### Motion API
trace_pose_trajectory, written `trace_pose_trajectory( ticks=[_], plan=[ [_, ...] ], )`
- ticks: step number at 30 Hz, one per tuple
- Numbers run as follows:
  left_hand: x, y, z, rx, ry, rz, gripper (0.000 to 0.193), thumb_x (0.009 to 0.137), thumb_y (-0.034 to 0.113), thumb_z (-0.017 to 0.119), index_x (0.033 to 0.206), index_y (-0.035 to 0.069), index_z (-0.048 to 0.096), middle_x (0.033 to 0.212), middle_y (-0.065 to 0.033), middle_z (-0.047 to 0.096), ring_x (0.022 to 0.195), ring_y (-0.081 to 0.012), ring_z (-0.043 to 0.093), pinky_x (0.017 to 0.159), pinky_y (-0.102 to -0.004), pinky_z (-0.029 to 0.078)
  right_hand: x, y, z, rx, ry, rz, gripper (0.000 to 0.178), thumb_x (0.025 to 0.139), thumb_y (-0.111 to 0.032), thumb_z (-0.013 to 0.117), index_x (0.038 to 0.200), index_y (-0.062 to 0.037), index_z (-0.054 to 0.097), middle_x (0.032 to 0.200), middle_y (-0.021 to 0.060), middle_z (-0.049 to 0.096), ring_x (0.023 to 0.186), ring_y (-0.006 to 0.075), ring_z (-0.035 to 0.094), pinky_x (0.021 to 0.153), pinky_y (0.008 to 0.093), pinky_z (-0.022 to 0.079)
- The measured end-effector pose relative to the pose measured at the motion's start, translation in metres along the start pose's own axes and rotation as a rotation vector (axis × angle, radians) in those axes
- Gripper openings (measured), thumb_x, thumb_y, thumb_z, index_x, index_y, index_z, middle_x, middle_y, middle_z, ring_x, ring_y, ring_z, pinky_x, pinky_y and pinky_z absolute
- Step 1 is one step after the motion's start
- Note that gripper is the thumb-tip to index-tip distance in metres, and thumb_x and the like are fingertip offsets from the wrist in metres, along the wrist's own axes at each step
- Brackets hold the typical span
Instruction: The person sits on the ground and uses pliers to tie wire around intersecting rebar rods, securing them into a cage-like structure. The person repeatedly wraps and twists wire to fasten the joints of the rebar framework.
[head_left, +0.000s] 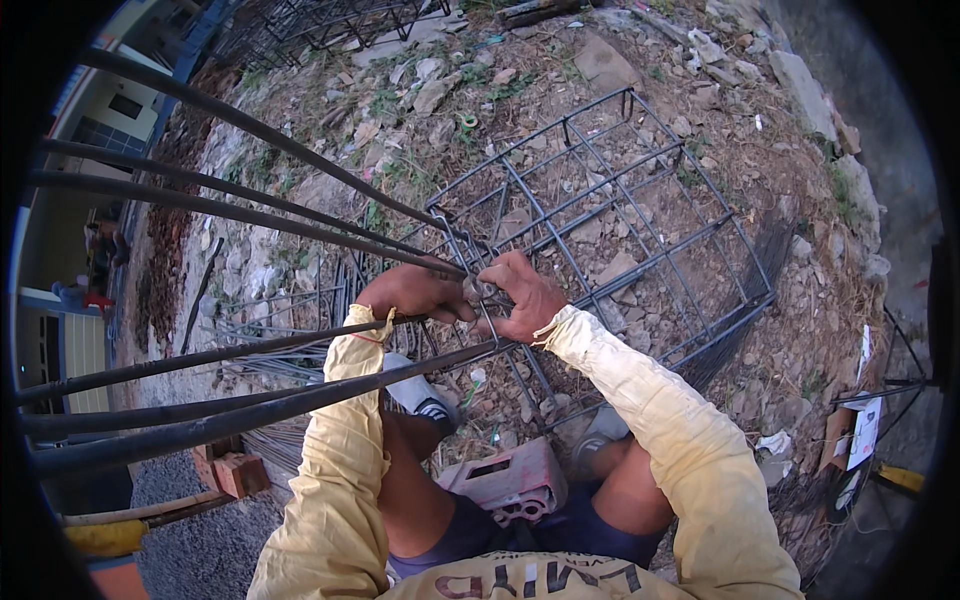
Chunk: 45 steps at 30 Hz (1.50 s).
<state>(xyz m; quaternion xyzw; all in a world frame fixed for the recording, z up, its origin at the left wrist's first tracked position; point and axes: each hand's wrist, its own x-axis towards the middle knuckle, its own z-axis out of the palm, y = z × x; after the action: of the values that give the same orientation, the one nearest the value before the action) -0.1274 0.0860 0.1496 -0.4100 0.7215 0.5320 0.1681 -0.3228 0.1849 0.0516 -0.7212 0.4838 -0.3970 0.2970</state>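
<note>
Several long dark steel rebars run from the left to a bundle of square wire stirrups in front of me. My left hand is closed at the stirrups' left side, among the bars; what its fingertips hold is hidden. From the other side, my right hand grips the stirrups with bent fingers, its fingertips close to the left hand's. Just beyond, a rebar mat cage of crossed bars lies on the ground, reaching far right.
Between my legs sits a worn pinkish box-like thing with an opening. Rubble and stones cover the ground. Thin rods lie at left, near red bricks. A bundle of thin dark wires lies by the cage's right end.
</note>
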Motion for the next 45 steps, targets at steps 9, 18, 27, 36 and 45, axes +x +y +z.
trace_pose_trajectory(
  ticks=[9, 18, 27, 36, 45],
  plan=[
    [0.006, 0.0, 0.0, 0.067, 0.02, 0.001, 0.028, 0.087, 0.016, 0.07, 0.112, 0.005, 0.066, 0.102, -0.0111, 0.07, 0.089, -0.0231, 0.068, 0.079, -0.0365, 0.053, -0.002, 0.026, -0.002, -0.022, 0.027, -0.174, 0.043, 0.075, -0.01, 0.077, 0.114, -0.0129, 0.057, 0.113, 0.0135, 0.054, 0.096, 0.0371, 0.062, 0.08, 0.0397, 0.053],
    [-0.01, -0.001, -0.001, -0.031, 0.311, 0.023, 0.018, 0.09, 0.012, 0.065, 0.103, -0.002, 0.066, 0.09, -0.0079, 0.071, 0.076, -0.0133, 0.066, 0.066, -0.0279, 0.053, 0.049, -0.025, -0.044, 0.318, -0.06, 0.185, 0.031, 0.087, -0.03, 0.072, 0.096, -0.0016, 0.065, 0.076, 0.0063, 0.062, 0.069, 0.0136, 0.053, 0.066, 0.0323, 0.045],
    [-0.042, 0.015, -0.002, -0.692, 0.454, 0.375, 0.031, 0.09, 0.01, 0.066, 0.119, 0.0, 0.062, 0.108, -0.0062, 0.068, 0.102, -0.0159, 0.065, 0.083, -0.029, 0.055, 0.102, -0.024, -0.042, 0.309, -0.246, 0.371, 0.032, 0.079, -0.032, 0.079, 0.088, -0.0043, 0.065, 0.079, 0.001, 0.063, 0.076, 0.01, 0.053, 0.071, 0.0306, 0.044],
    [-0.027, -0.002, -0.004, -0.352, 0.656, 0.158, 0.022, 0.091, 0.018, 0.068, 0.102, -0.001, 0.068, 0.086, -0.0065, 0.071, 0.08, -0.0128, 0.067, 0.072, -0.0262, 0.052, 0.093, -0.031, -0.043, 0.268, -0.173, 0.27, 0.031, 0.084, -0.029, 0.069, 0.099, -0.002, 0.068, 0.085, 0.0076, 0.067, 0.081, 0.0151, 0.059, 0.078, 0.0338, 0.047],
    [-0.036, -0.001, 0.001, 0.131, 0.468, 0.071, 0.024, 0.076, 0.018, 0.072, 0.096, 0.004, 0.075, 0.083, -0.0116, 0.073, 0.073, -0.0221, 0.067, 0.069, -0.0355, 0.052, 0.041, -0.031, -0.051, 0.069, -0.164, 0.49, 0.037, 0.086, -0.034, 0.062, 0.099, -0.0002, 0.069, 0.084, 0.0246, 0.068, 0.082, 0.0397, 0.066, 0.075, 0.0435, 0.049]
  ],
)
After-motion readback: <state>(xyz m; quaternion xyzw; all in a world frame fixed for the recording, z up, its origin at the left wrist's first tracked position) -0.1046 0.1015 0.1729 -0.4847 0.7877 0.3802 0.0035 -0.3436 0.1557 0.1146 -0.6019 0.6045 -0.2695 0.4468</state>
